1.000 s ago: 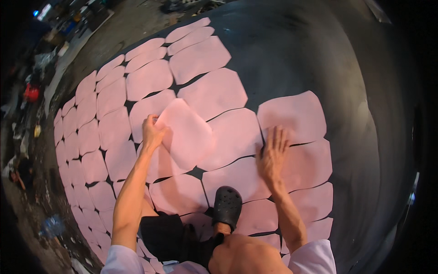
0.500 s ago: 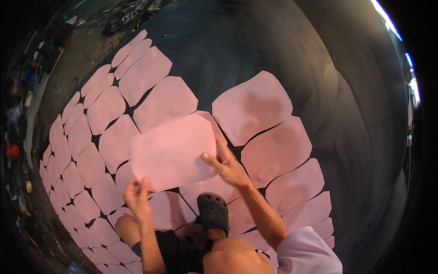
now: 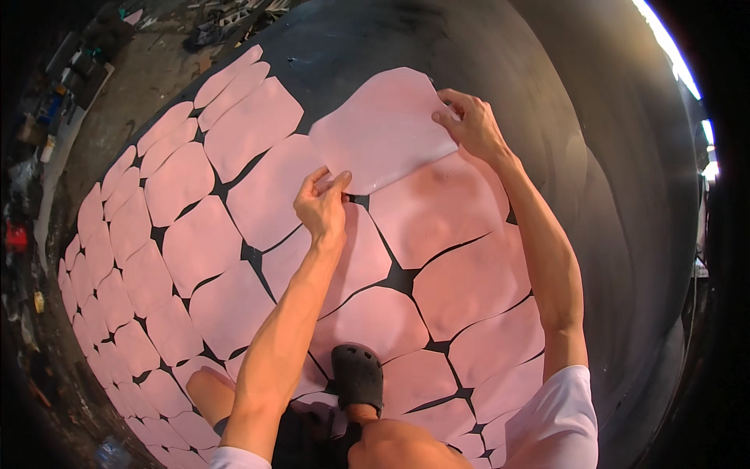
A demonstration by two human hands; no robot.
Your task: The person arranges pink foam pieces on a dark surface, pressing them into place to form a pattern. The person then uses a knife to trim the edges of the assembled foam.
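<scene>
1. Gripping a pink sheet (image 3: 383,129) by two edges, the person is holding it over the far part of a dark mat (image 3: 484,47).
2. The left hand (image 3: 322,205) is pinching the sheet's near left corner, thumb and fingers closed on the edge.
3. The right hand (image 3: 469,125) is clamping the sheet's right edge, fingers curled over the top and thumb underneath.
4. The two hands are staying well apart, one at each side of the sheet, with both forearms coming in from the near edge.
5. The sheet is looking slightly glossy and is hanging a little bent; whether its near edge is touching the pieces below cannot be told.
6. Just near of it, a large pink piece (image 3: 437,207) is lying flat, partly overlapped by the held sheet.
7. Many more pink pieces (image 3: 180,242) are lying in rows to the left and near side, set close together with narrow dark gaps showing between them.
8. A black clog (image 3: 358,377) on the person's foot is resting on the pieces at the near centre, between the forearms.
9. A white sleeve (image 3: 558,414) is showing at the near right.
10. Clutter (image 3: 47,109) is lying along the far left on a bare floor beyond the mat.
</scene>
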